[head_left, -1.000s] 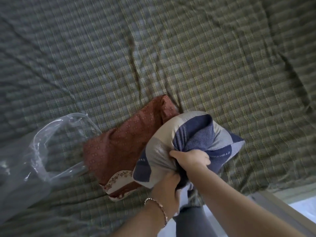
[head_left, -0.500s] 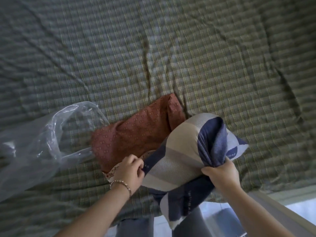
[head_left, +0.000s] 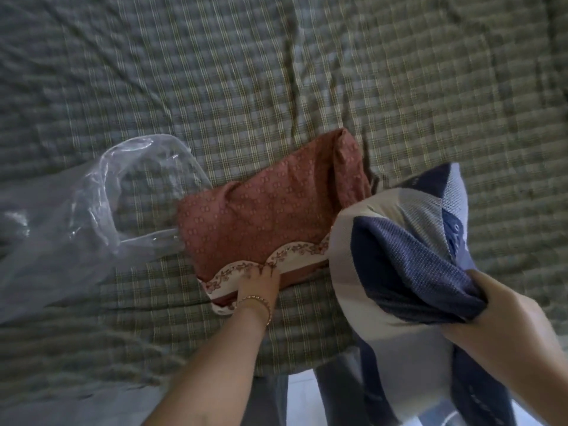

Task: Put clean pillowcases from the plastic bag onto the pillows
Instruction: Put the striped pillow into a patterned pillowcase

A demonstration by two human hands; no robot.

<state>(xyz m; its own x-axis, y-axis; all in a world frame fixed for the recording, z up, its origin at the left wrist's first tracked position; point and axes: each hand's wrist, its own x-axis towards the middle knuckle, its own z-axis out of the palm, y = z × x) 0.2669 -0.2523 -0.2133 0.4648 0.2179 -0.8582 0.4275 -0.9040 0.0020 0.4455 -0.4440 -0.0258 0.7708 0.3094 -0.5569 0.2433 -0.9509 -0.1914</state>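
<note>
Your right hand [head_left: 504,327] has its fingers curled tight round a bunched fold of the blue, grey and white block-patterned pillow [head_left: 399,241], which hangs over the bed edge at about 4 o'clock. Your left hand [head_left: 259,279], with a thin gold bracelet [head_left: 261,302] at the wrist, lies on the cream floral scalloped border of the folded brick-red patterned pillowcase [head_left: 270,216], just below centre. Its fingers lie close together on the cloth, and blur hides whether they pinch it. The crumpled clear plastic bag [head_left: 76,210] gapes at 9 o'clock, its mouth touching the pillowcase's left edge, on the green checked bedsheet [head_left: 276,87].

The step looks like taking up the clean case. Get your thumb under and your fingers over the bordered edge, which is likely the open end. Lift one layer only, so it shakes open rather than rising as a folded slab. Hold the pillow's bunched fold firmly; I judge its weight could drag it off the mattress if you slacken.

Half a second ago your left hand was curled at the case's near corner; it has since moved up onto the border. Your right hand has swung the pillow toward 3 o'clock, uncovering the scalloped edge. The bag lies beside the case as it did.
</note>
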